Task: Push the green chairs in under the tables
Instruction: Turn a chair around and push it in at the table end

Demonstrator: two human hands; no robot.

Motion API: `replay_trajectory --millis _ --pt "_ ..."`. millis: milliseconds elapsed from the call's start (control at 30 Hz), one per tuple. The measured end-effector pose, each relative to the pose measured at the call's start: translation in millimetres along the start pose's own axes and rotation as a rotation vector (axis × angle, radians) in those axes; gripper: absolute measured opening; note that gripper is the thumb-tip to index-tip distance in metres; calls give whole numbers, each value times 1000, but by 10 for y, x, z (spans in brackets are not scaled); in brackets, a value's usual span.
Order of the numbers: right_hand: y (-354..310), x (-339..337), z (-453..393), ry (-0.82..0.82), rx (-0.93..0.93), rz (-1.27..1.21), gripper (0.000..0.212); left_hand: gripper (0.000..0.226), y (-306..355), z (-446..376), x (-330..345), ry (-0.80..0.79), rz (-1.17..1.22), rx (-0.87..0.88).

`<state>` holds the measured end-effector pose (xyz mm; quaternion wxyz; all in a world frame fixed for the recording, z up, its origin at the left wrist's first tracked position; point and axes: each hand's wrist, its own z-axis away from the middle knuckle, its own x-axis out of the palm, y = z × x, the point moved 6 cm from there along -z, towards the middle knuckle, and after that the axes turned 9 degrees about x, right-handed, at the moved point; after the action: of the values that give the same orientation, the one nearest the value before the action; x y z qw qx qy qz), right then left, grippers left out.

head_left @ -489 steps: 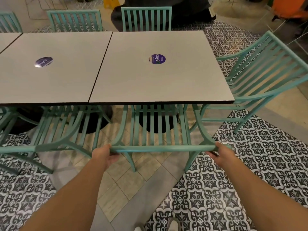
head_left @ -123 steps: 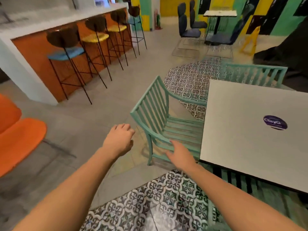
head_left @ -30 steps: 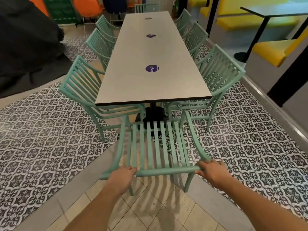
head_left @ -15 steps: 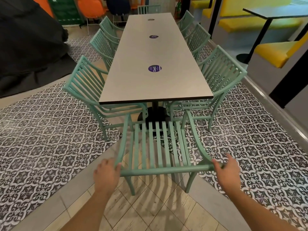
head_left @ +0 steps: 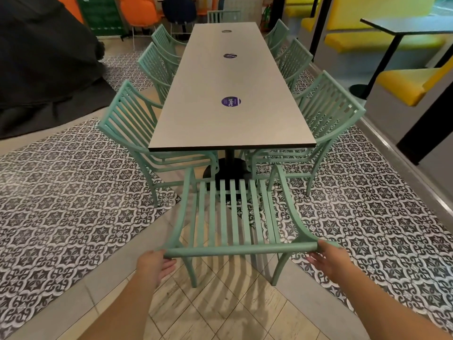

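**Both hands loose at the ends of the end chair's top rail**

Neither hand grasps anything: the left hand [head_left: 154, 264] sits at the left end of the green chair's [head_left: 230, 217] top rail with fingers relaxed and spread, touching or just beside the rail end, and the right hand [head_left: 327, 260] does the same at the right end, fingers straight and angled toward the rail. This chair stands at the near short edge of the long grey table [head_left: 230, 114], its back toward the camera, its seat front near the table's black pedestal [head_left: 229, 168] but not yet under the tabletop.

More green chairs line both long edges: the nearest on the left [head_left: 132, 133] and the nearest on the right [head_left: 326, 123] have their seats partly under the top, with others behind them and one at the far short edge. Round purple stickers [head_left: 231, 101] lie along the table's middle line. Patterned black-and-white floor tiles [head_left: 73, 192] surround the table; yellow benches [head_left: 404, 84] stand off to the right.
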<state>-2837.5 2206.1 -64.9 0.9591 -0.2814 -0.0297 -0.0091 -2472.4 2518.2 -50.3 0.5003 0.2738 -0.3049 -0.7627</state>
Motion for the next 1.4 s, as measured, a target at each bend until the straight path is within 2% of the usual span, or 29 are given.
replay_trajectory --millis 67,200,333,767,1133,1400 --pt "-29 -27 -37 13 -2 15 34 49 -5 -32 -10 34 1 18" --pt "-64 -62 -95 37 5 28 42 39 35 31 24 52 -1 18" --pt "-61 -55 -96 51 21 12 40 37 86 79 66 53 -96 40" --pt "-178 -20 -107 56 61 50 26 34 136 94 116 106 16 37" --pt "-189 -91 -58 59 35 62 33 34 101 125 135 96 2 28" --pt "-218 -40 93 52 2 85 25 34 128 118 123 104 10 27"
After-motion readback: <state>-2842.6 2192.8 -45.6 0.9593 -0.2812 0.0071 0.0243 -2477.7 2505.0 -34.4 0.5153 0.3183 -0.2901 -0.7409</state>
